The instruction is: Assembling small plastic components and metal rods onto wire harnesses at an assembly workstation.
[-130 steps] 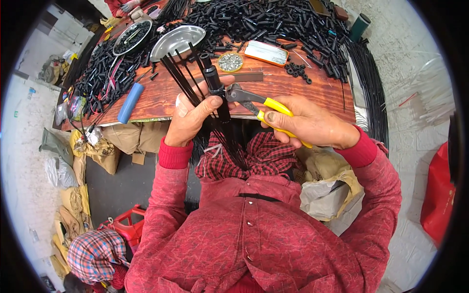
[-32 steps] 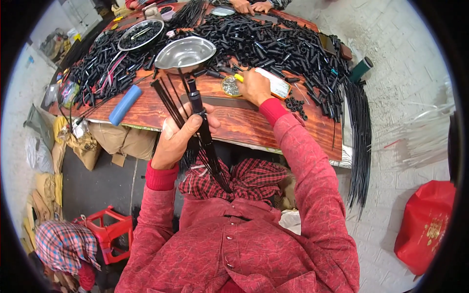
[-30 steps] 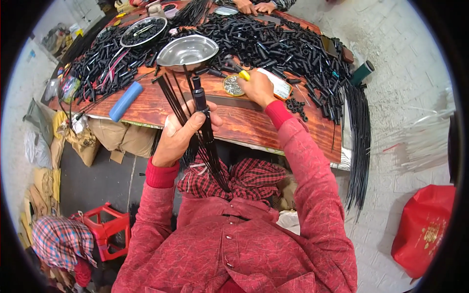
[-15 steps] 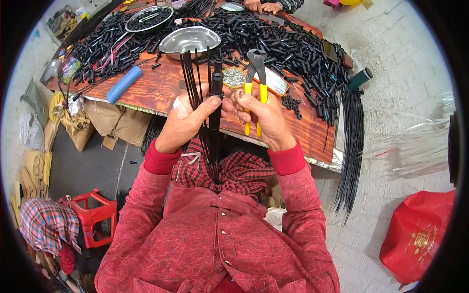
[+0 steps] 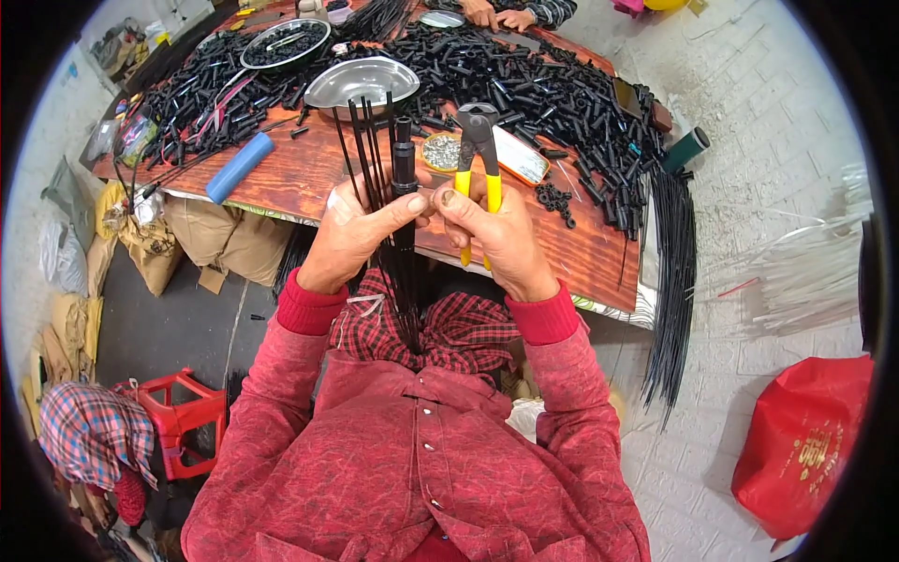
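Note:
My left hand [image 5: 345,232] is closed around a bundle of thin black rods [image 5: 368,155] and a stepped black plastic tube [image 5: 404,167], which stands upright beside them. The rods run down toward my lap. In my right hand [image 5: 510,242] is a pair of end-cutting pliers [image 5: 478,131] with yellow handles, dark head pointing up. My right thumb and index finger come together close to the tube and my left thumb; any small piece between them is too small to make out. Both hands are above the near edge of the wooden table.
Heaped black tubes [image 5: 524,80] cover the table's far side. Nearby are a metal bowl [image 5: 361,80], a dish of small metal parts [image 5: 441,151], black rings [image 5: 555,199] and a blue roll [image 5: 239,167]. Long black rods [image 5: 670,290] hang at right. Another person's hands [image 5: 496,16] work opposite.
My right hand has shifted left with the pliers, closer to my left hand. The tube and rods have tilted slightly and moved a little to the left.

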The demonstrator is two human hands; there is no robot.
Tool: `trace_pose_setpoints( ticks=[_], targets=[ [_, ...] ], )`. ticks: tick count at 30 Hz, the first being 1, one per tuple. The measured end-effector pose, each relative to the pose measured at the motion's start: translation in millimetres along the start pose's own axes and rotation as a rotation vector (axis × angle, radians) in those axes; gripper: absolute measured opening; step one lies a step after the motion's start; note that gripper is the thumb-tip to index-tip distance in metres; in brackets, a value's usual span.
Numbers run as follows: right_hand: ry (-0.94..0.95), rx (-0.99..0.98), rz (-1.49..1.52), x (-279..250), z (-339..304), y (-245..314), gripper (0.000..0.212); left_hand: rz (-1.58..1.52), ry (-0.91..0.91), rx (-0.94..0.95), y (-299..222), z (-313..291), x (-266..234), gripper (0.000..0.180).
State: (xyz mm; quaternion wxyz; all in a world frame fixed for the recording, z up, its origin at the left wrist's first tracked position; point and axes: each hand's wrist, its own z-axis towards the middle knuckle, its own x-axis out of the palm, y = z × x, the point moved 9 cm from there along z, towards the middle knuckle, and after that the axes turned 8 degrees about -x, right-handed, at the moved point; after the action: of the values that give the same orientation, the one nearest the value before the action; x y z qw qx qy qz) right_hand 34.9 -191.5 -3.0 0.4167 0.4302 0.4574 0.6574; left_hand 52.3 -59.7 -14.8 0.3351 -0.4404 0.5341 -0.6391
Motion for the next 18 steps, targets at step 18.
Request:
trace_pose_setpoints(
  ticks=[18],
  targets=[
    [-0.150, -0.155, -0.224, -22, 2, -20, 0.019, -0.104, 0.005, -0.093, 7, 1, -4, 0.036]
  ],
)
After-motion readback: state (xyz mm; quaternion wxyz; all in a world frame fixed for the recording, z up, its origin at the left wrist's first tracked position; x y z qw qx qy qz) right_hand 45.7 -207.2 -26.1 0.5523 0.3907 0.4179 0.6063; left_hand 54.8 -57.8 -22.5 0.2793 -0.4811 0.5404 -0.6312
